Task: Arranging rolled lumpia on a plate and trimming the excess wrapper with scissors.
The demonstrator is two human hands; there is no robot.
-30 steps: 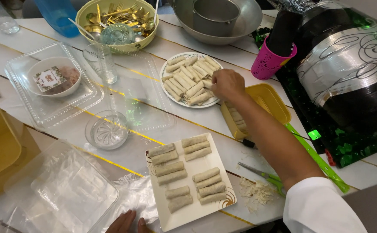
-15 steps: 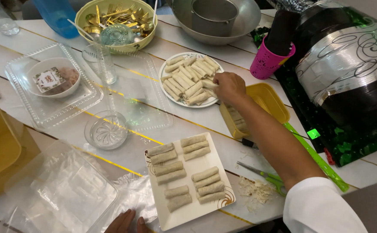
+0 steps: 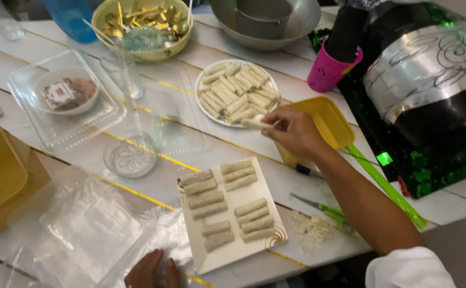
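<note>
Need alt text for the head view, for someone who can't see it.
The right hand holds one pale roll beside a round plate piled with rolls. Nearer, a square plate holds rolls in neat groups, and the left hand rests on clear plastic at the table's edge.

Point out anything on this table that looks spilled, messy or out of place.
A small heap of pale shreds lies loose on the table beside the green-handled scissors, like trimmings left where they fell. Otherwise the rolls on the square plate sit in tidy groups, and the right hand holds one roll cleanly.
</note>
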